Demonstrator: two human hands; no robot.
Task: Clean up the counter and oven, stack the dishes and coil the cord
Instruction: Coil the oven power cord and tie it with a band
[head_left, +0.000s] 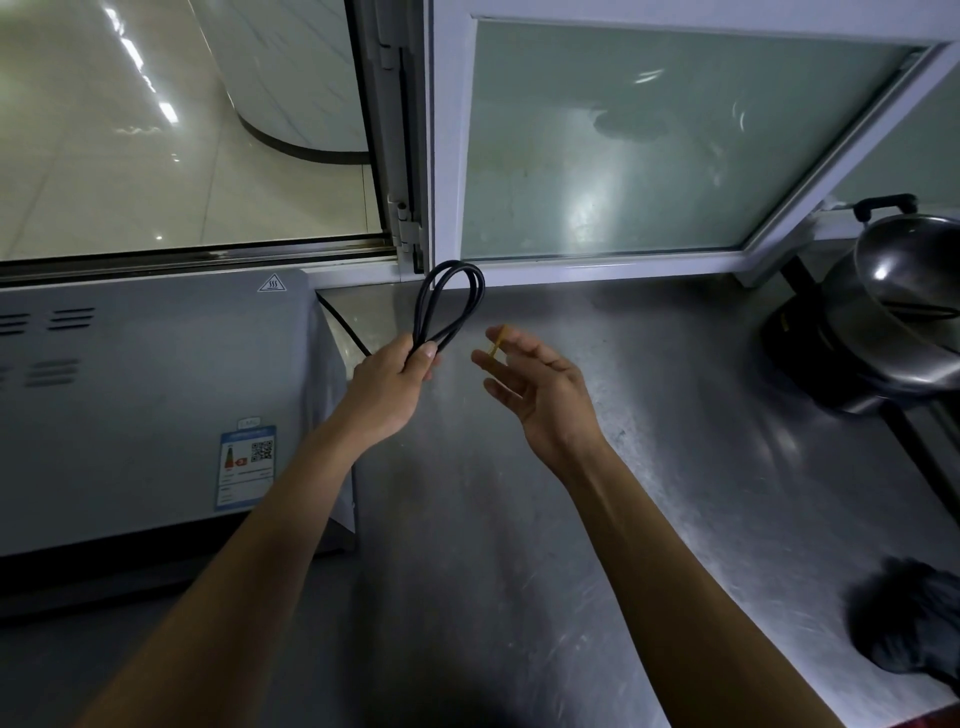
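My left hand (396, 375) grips a black cord (451, 299) folded into upright loops above the steel counter (649, 467). A further stretch of the cord runs down behind the grey oven (156, 405), which stands at the left. My right hand (535, 387) hovers just right of the loops, palm up, with a small yellow rubber band (496, 343) stretched on its fingertips. The two hands are apart and do not touch.
A white-framed window (649, 150) lines the back of the counter. A steel pot with a black handle (893, 291) sits on a black burner at the far right. A dark cloth (909, 623) lies near the counter's right front edge.
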